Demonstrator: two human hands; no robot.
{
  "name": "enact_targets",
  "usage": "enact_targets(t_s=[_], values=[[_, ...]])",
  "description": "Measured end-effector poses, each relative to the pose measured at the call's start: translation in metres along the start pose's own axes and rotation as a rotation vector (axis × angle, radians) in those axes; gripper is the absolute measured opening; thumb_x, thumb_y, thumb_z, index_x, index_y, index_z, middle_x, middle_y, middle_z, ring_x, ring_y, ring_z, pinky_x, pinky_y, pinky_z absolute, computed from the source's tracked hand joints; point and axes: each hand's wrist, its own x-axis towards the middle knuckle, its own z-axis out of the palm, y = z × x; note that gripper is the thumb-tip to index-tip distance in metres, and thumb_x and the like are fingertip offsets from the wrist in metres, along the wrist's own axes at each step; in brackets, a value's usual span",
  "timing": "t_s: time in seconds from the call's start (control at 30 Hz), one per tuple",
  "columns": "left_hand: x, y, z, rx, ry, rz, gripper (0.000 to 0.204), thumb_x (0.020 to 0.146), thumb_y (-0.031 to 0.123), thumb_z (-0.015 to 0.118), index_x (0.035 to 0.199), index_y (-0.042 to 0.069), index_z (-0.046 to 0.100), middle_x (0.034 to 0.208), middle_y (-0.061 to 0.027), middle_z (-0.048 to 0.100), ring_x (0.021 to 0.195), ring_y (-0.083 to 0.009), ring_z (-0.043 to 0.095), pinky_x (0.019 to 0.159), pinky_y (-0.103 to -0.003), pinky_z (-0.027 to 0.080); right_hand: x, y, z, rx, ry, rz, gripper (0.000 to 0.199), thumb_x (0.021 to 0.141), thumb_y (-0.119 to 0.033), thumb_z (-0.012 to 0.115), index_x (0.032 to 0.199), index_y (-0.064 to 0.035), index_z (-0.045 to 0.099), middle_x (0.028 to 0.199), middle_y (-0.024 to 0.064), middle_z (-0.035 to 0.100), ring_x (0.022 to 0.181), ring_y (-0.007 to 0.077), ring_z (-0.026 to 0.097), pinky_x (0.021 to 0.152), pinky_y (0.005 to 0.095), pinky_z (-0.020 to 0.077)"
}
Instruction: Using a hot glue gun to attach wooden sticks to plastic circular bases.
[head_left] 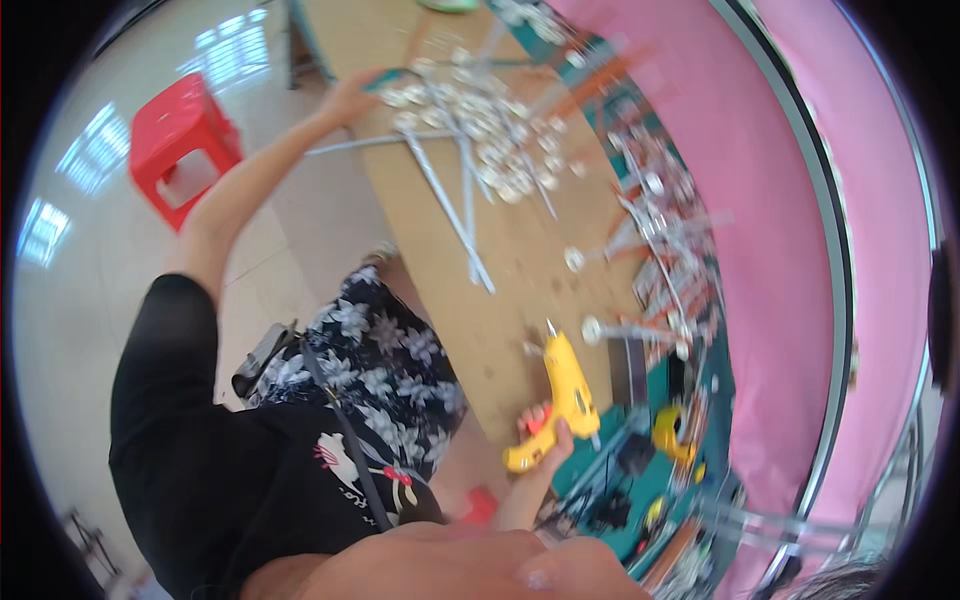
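Observation:
My right hand [560, 446] is wrapped round the handle of a yellow hot glue gun [568, 378]. Its nozzle points toward the far end of the table, over the bare tabletop. My left arm is stretched far out, and my left hand [350, 100] is at the table's far left edge, beside a pile of small white round pieces [505, 165]. Motion smears its fingers, and something teal shows by them; I cannot make out whether they hold it. Several long silvery sticks [448, 205] lie across and beside the pile.
The brown table [430, 260] has a cluttered green strip along its right side, with clear and orange sticks [655, 225], a yellow tape roll [672, 432] and dark tools. Pink cloth [770, 250] hangs beyond. A red stool [175, 130] stands on the tiled floor at left.

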Motion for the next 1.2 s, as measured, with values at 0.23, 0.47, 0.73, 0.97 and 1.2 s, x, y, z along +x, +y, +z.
enact_targets(t_s=[0.23,0.47,0.73,0.97,1.2], values=[[-0.068,0.192,-0.033,-0.403,-0.266,0.300,0.025,0.079,0.011,0.063,0.103,0.005,0.061,0.104,-0.0052,0.061,0.087,-0.0109,0.058,0.065,-0.024,0.047,0.000,0.002,0.012,0.060,0.019,-0.075,0.036,0.077,-0.028,0.059,0.097,0.0006,0.051,0.080,0.0111,0.054,0.077,0.0264,0.054,0.067,0.0360,0.0490],[-0.077,0.347,0.062,-0.208,-0.736,0.475,0.034,0.075,0.027,0.068,0.098,0.003,0.061,0.089,-0.0117,0.063,0.079,-0.0199,0.061,0.063,-0.029,0.047,0.002,0.006,0.011,0.084,-0.016,-0.042,0.034,0.077,-0.025,0.058,0.096,0.0012,0.051,0.080,0.0129,0.054,0.075,0.0273,0.054,0.067,0.0358,0.0494],[-0.061,0.385,0.166,-0.196,-0.688,0.184,0.049,0.072,0.031,0.067,0.116,0.012,0.056,0.086,-0.0141,0.065,0.078,-0.0225,0.063,0.071,-0.034,0.048,0.000,0.007,0.010,0.104,-0.107,-0.070,0.027,0.080,-0.022,0.055,0.096,0.0000,0.052,0.083,0.0140,0.056,0.081,0.0287,0.055,0.072,0.0364,0.0475],[-0.058,0.375,0.170,-0.366,-0.689,0.256,0.047,0.071,0.028,0.068,0.114,0.012,0.057,0.092,-0.0126,0.065,0.084,-0.0224,0.062,0.076,-0.035,0.047,0.004,0.004,0.011,0.081,-0.080,-0.065,0.028,0.080,-0.022,0.054,0.096,0.0007,0.051,0.084,0.0141,0.056,0.082,0.0280,0.056,0.072,0.0354,0.0487],[-0.072,0.378,0.228,-0.344,-0.528,0.593,0.041,0.075,0.018,0.063,0.113,0.009,0.055,0.099,-0.0155,0.061,0.095,-0.0292,0.057,0.081,-0.039,0.044,0.007,0.007,0.008,0.037,-0.075,-0.070,0.028,0.080,-0.022,0.055,0.097,0.0008,0.051,0.083,0.0142,0.056,0.082,0.0286,0.057,0.071,0.0359,0.0493]])
